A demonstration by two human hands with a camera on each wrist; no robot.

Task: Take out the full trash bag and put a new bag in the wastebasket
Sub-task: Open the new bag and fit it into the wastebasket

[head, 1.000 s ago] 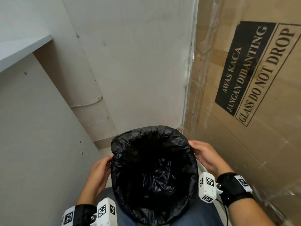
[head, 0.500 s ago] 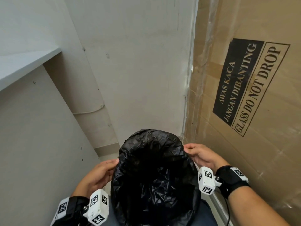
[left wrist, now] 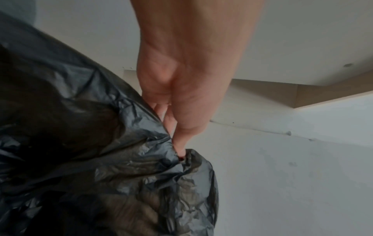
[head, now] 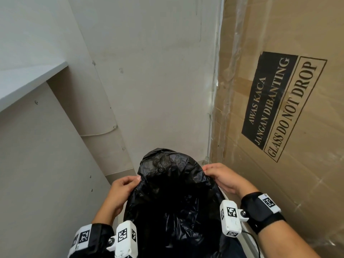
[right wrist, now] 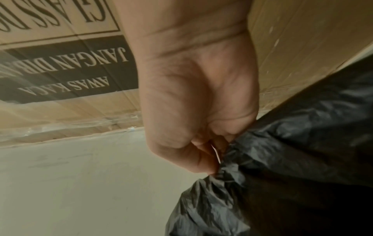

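Observation:
A crinkled black trash bag hangs open between my hands in the lower middle of the head view. My left hand pinches the bag's left rim. My right hand pinches the right rim, close to the cardboard. In the left wrist view my left hand has its fingers pressed into gathered plastic of the trash bag. The right wrist view shows my right hand curled on a bunched fold of the trash bag. The wastebasket itself is hidden under the bag.
A large cardboard box marked "GLASS DO NOT DROP" stands close on the right. A plain white wall is straight ahead. A white shelf and panel stand on the left. The gap between them is narrow.
Both hands have risen with the bag's rim and drawn closer together. The bag's mouth has narrowed and its far edge has lifted and folded over.

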